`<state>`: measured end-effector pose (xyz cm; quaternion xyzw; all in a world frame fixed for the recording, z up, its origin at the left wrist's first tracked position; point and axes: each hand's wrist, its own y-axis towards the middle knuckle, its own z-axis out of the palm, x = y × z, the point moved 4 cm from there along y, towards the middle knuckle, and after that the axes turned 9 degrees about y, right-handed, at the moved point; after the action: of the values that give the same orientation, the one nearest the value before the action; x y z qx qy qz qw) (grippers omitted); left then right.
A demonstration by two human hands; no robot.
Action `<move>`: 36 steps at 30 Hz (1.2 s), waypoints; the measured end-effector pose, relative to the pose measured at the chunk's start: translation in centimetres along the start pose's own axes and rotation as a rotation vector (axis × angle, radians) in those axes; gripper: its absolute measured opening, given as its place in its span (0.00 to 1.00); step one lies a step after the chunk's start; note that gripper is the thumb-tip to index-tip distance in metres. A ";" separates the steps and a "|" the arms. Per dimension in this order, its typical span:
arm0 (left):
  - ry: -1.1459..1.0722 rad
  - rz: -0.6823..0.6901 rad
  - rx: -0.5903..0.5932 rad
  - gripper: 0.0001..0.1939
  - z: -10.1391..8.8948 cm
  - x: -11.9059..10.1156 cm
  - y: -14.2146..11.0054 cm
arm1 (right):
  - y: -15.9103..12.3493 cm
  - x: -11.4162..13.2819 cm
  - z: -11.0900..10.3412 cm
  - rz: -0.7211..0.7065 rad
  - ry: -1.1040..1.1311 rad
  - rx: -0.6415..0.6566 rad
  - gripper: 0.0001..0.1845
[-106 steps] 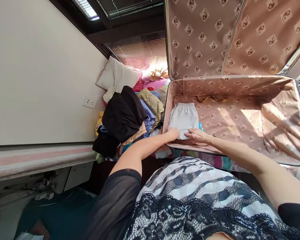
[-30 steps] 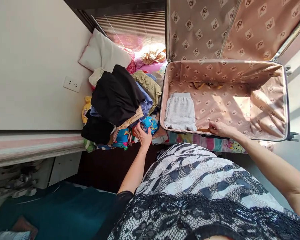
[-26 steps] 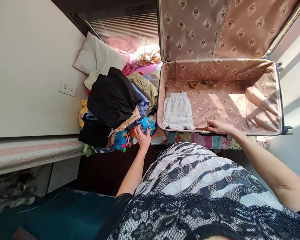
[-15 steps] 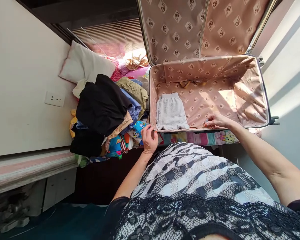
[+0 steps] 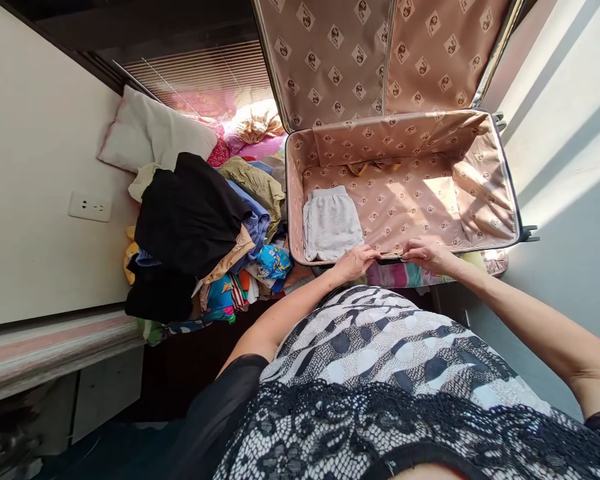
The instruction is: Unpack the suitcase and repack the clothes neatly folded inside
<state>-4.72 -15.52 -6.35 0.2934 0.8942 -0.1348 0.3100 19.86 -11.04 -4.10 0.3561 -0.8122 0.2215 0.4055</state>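
An open suitcase (image 5: 405, 193) with a pink-brown patterned lining lies in front of me. Folded light grey clothing (image 5: 333, 223) sits in its left front corner. My left hand (image 5: 356, 263) is at the front rim, its fingers pinched on the left end of a thin tan strap (image 5: 392, 255). Close by on the right, my right hand (image 5: 426, 255) is closed on the same strap, with its fingertips partly hidden. A second tan strap (image 5: 375, 167) lies loose along the back of the suitcase floor.
A heap of clothes, with a black garment (image 5: 190, 213) on top, lies left of the suitcase. Behind it are a white pillow (image 5: 157, 130) and window blinds (image 5: 205, 77). The lid (image 5: 360, 60) stands raised. A wall (image 5: 575, 180) rises close on the right.
My left hand has moved right along the front rim, from the suitcase's left corner to the strap. My right hand stays near the front edge. The view has shifted slightly.
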 end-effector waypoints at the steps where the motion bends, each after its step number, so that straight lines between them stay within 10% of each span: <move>1: -0.004 -0.002 -0.005 0.15 0.1 0.1 0.0 | -0.1 0.1 0.1 -0.020 -0.055 0.013 0.25; 15: 0.034 -0.024 0.023 0.18 -0.3 -0.3 -0.4 | -1.7 2.9 2.0 -0.307 -0.566 0.156 0.19; 36: -0.072 0.006 -0.037 0.15 -0.9 0.1 -0.8 | -0.7 2.0 1.1 -0.165 -0.353 0.051 0.19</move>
<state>-5.69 -15.72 -5.71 0.2855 0.8839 -0.1279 0.3476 19.01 -13.01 -3.09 0.4651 -0.8328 0.1422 0.2644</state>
